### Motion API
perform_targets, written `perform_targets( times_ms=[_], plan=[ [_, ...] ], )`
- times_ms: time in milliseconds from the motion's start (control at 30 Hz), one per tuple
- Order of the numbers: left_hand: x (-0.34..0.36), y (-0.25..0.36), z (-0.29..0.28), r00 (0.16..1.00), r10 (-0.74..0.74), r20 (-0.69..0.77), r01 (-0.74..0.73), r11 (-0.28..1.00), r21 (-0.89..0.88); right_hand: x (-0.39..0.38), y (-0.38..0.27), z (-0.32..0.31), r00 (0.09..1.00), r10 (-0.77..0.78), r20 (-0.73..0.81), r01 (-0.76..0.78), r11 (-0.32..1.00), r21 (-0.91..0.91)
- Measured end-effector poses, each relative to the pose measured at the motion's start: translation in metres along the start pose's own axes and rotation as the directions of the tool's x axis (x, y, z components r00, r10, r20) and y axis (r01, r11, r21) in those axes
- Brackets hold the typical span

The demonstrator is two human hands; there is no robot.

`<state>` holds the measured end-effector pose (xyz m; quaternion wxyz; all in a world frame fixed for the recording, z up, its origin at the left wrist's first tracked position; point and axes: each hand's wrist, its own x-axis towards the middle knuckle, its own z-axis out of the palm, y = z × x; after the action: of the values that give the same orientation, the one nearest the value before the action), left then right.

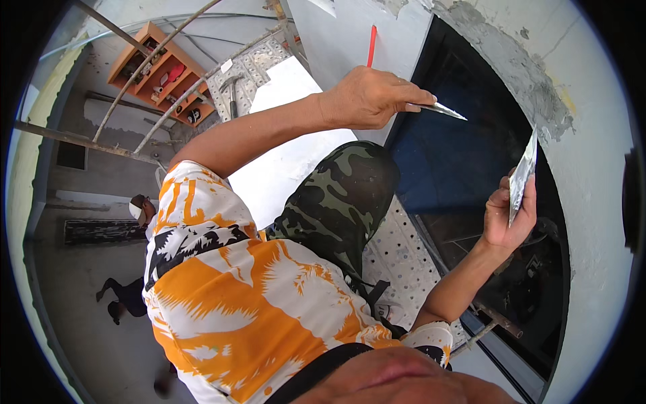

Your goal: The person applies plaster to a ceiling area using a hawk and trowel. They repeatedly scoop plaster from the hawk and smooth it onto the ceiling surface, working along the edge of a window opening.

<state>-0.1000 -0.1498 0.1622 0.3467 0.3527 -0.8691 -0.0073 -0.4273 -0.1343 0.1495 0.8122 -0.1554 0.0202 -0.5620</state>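
Observation:
My left hand [369, 99] reaches across to the window opening, fingers closed on a thin metal putty knife [447, 111] whose narrow, pale-smeared blade points right. Lower and further right, my right hand [513, 210] grips a second putty knife [523, 176]. That flat blade is silvery with pale smears, and its tip points up toward the rough grey plaster patch [538, 101] along the wall's edge. The two blades are apart. A red rod [372, 46] shows just above my left hand; whether it is held or stands behind the hand, I cannot tell.
Perforated scaffold planks [404, 259] lie beneath me, with a white board [296, 84] and a hammer [233, 94]. Scaffold tubes [111, 20] cross the upper left, before an orange shelf [161, 77]. Dark glass [444, 158] fills the opening. Below stand a person in a cap [140, 210] and another person [128, 296].

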Motion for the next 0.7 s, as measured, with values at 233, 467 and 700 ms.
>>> perform_targets(
  times_ms=[233,467,700],
  plan=[
    [-0.231,-0.073,-0.022,0.739,-0.664,-0.116,0.647,0.651,0.397,-0.007,-0.002,-0.105,0.801,-0.282,-0.528,0.118,0.939,-0.322],
    [-0.308,-0.112,0.106,0.541,-0.841,-0.014,0.669,0.420,0.613,0.000,0.023,-0.126,0.811,-0.265,-0.521,0.033,0.911,-0.412],
    [-0.292,-0.126,0.110,0.480,-0.877,0.032,0.732,0.421,0.535,-0.003,0.020,-0.118,0.739,-0.328,-0.588,0.054,0.899,-0.434]
  ],
)
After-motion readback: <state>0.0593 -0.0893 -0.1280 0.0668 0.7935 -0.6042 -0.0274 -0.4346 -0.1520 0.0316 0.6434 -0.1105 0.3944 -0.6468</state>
